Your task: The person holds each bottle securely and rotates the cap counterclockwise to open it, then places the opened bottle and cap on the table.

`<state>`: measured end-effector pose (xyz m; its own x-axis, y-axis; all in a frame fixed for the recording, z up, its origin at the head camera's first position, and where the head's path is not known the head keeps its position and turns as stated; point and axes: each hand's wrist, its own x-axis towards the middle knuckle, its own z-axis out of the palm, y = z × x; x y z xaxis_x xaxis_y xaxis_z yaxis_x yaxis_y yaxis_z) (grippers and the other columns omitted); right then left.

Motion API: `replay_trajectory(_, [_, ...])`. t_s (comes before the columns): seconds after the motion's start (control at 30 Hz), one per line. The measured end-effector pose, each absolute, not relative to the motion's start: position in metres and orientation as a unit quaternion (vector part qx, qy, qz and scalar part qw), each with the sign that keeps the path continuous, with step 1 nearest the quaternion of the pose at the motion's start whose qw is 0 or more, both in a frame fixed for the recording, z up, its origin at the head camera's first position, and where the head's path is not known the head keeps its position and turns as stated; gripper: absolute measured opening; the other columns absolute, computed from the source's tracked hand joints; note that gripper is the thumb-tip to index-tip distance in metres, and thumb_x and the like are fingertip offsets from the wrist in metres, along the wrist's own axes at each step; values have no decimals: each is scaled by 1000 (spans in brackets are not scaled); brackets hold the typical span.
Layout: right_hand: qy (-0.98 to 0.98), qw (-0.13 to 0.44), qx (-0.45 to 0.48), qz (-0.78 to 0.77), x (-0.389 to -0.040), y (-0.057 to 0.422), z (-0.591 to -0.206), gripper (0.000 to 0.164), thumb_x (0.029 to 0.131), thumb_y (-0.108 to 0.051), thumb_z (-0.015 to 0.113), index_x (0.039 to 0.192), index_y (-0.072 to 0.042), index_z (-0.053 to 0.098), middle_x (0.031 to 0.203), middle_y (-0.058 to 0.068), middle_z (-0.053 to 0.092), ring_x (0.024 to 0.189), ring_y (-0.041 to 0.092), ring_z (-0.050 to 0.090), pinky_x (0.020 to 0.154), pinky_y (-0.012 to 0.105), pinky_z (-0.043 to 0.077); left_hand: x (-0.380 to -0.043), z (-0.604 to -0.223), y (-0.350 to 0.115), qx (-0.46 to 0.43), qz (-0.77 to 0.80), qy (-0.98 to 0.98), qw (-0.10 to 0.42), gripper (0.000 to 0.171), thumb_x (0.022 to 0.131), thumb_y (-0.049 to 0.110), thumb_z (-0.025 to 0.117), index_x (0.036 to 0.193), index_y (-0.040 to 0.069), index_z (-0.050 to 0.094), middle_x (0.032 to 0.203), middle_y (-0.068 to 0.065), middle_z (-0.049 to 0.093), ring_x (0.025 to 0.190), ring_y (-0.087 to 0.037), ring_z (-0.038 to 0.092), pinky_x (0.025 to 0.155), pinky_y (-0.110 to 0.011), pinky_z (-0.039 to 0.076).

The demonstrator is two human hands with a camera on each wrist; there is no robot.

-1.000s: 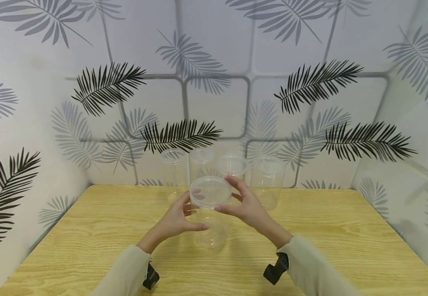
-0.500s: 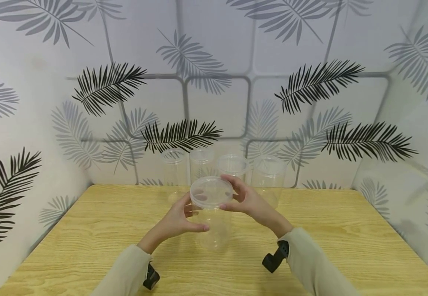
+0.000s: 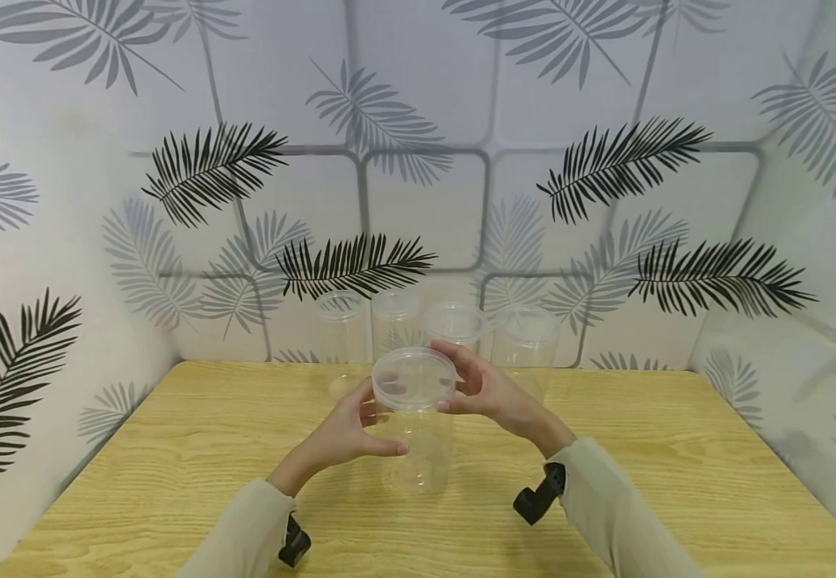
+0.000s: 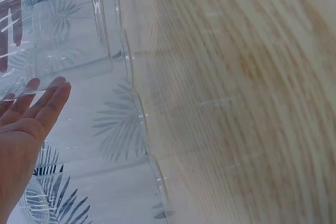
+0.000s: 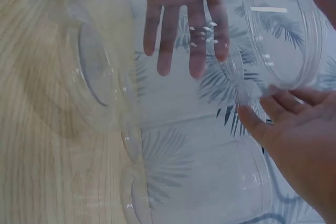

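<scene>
Nearest the camera, two sleeves reach in from 6 o'clock over the table [image 3: 172,474], each with a black clip at the wrist. The left hand [image 3: 341,433] cradles the clear jar [image 3: 418,449] from its 9 o'clock side, thumb across the front wall and fingers curved round the back; through the jar, the right wrist view shows those fingers [image 5: 181,35] spread and nearly straight against the wall. The right hand [image 3: 486,391] sits at the jar's 3 o'clock, its fingers curled over the rim of the lid [image 3: 413,377] and pinching its edge, thumb on the near side. The lid lies on the jar's mouth; whether it is fully seated cannot be told. The jar stands upright near the table's centre, its base on or just above the wood. Behind it, at 12 o'clock, four more clear jars [image 3: 454,329] stand in a row against the leaf-patterned wall [image 3: 418,160], close beside one another.
</scene>
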<state>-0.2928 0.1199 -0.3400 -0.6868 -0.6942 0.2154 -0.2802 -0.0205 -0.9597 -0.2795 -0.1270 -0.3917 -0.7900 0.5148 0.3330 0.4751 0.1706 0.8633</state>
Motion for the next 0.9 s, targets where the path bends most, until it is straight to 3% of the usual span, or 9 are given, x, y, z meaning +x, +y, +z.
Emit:
replay_trajectory(0.1, [710, 118, -339, -606, -287, 117, -341, 82, 79, -20, 72, 144, -21, 23, 146, 1, 28, 132, 30, 32, 99, 44, 41, -280, -393, -127, 323, 556, 766, 14, 91, 68, 14, 81, 141, 23, 28, 135, -10, 42, 117, -33, 51, 97, -51, 42])
replay_trajectory(0.3, [749, 16, -294, -593, -272, 108, -345, 83, 74, -20, 76, 141, -13, 28, 143, 7, 35, 134, 27, 30, 108, 50, 28, -280, -393, -127, 315, 557, 769, 6, 91, 67, 14, 81, 140, 22, 29, 135, -9, 42, 118, -34, 51, 97, -52, 41])
replay_trajectory(0.53, [772, -32, -248, -584, -267, 99, -347, 82, 71, -21, 79, 139, -12, 32, 141, 10, 38, 132, 26, 33, 107, 48, 31, -280, -393, -126, 309, 557, 771, 3, 92, 67, 16, 82, 141, 24, 28, 136, -7, 42, 118, -33, 51, 97, -53, 41])
replay_trajectory(0.7, [758, -24, -273, -591, -271, 100, -347, 79, 73, -17, 77, 138, -9, 33, 138, 11, 42, 129, 26, 37, 107, 48, 31, -279, -392, -127, 312, 555, 771, 5, 91, 68, 15, 81, 141, 23, 28, 136, -7, 42, 117, -33, 51, 97, -51, 42])
replay_trajectory(0.77, [743, 1, -297, -599, -275, 104, -346, 78, 74, -17, 76, 138, -10, 33, 137, 10, 41, 128, 27, 38, 108, 49, 30, -279, -392, -127, 312, 555, 771, 7, 90, 68, 15, 81, 140, 23, 29, 136, -7, 42, 117, -32, 52, 97, -49, 43])
replay_trajectory(0.9, [704, 90, -341, -616, -284, 112, -343, 77, 78, -19, 73, 141, -11, 30, 138, 10, 38, 122, 26, 44, 99, 41, 42, -278, -392, -128, 315, 557, 768, 16, 92, 67, 14, 82, 140, 27, 28, 136, -5, 42, 115, -30, 53, 97, -47, 43])
